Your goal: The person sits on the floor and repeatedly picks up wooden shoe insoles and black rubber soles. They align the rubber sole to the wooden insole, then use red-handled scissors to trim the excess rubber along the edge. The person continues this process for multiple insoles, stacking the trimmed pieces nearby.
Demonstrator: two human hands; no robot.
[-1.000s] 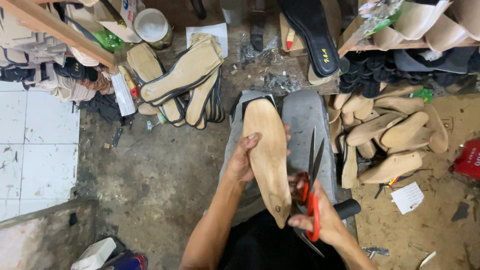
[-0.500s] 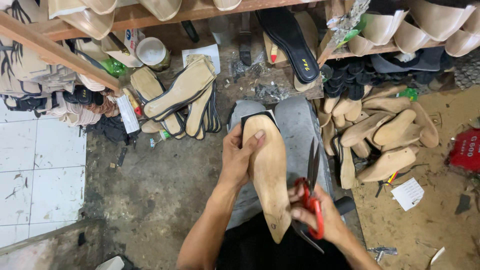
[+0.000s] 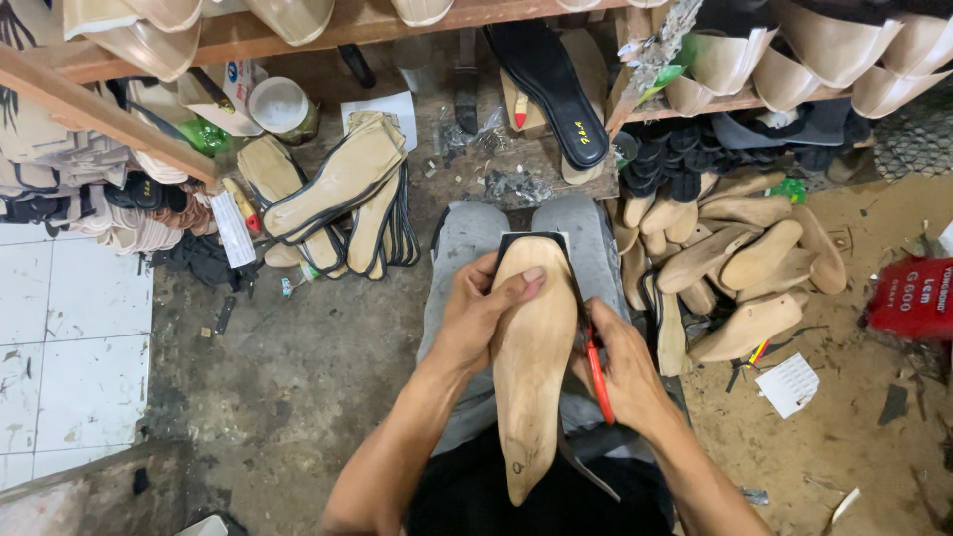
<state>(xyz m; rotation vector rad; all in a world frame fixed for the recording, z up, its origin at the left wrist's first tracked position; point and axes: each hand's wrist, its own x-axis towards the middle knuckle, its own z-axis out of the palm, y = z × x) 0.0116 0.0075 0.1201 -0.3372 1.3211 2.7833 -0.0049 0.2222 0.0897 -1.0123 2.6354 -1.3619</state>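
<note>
Wooden last between both hands

A red package with pale print lies at the right edge of the frame, on the floor. Left of it, lower right of centre, a small white printed card lies tilted on the floor. In the upper middle, a white paper sheet lies flat under the shelf. At upper left, a white box with blue and red print stands beside a round white-lidded tin. Below them a narrow white labelled strip lies slantwise. A green wrapper shows among the wooden forms at right.
</note>
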